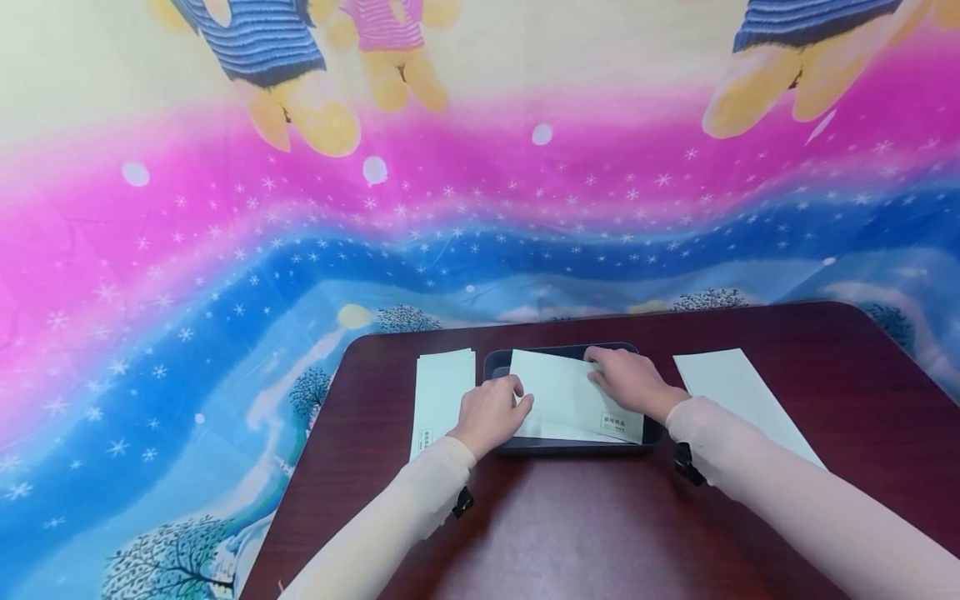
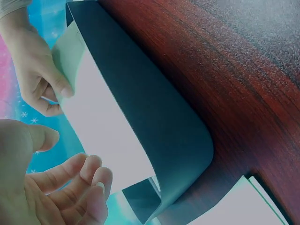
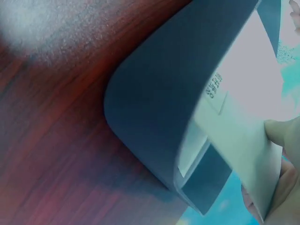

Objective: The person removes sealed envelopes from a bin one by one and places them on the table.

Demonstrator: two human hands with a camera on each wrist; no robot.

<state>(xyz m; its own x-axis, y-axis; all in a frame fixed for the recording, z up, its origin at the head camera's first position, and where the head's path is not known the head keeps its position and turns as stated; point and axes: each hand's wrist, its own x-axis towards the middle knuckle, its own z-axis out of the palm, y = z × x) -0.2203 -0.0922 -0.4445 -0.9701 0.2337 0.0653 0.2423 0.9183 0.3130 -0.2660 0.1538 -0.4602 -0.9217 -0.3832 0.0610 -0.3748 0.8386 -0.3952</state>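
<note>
A pale green-white envelope (image 1: 562, 387) with a small printed box in one corner lies tilted in a dark rectangular tray (image 1: 577, 449). My right hand (image 1: 630, 383) pinches its far right edge, with the thumb on the face and fingers behind, as the right wrist view shows on the envelope (image 3: 253, 112). By the envelope's left end is my left hand (image 1: 489, 417). In the left wrist view the left hand (image 2: 61, 187) has loosely bent fingers and the thumb apart, gripping nothing; whether its fingertips touch the paper I cannot tell. Another pale sheet shows beneath the envelope.
Left of the tray lies a stack of similar envelopes (image 1: 444, 392), and to its right another pale stack (image 1: 738, 400). Everything stands on a dark red-brown wooden table (image 1: 570, 525). A colourful printed cloth (image 1: 480, 208) hangs behind the table's far edge.
</note>
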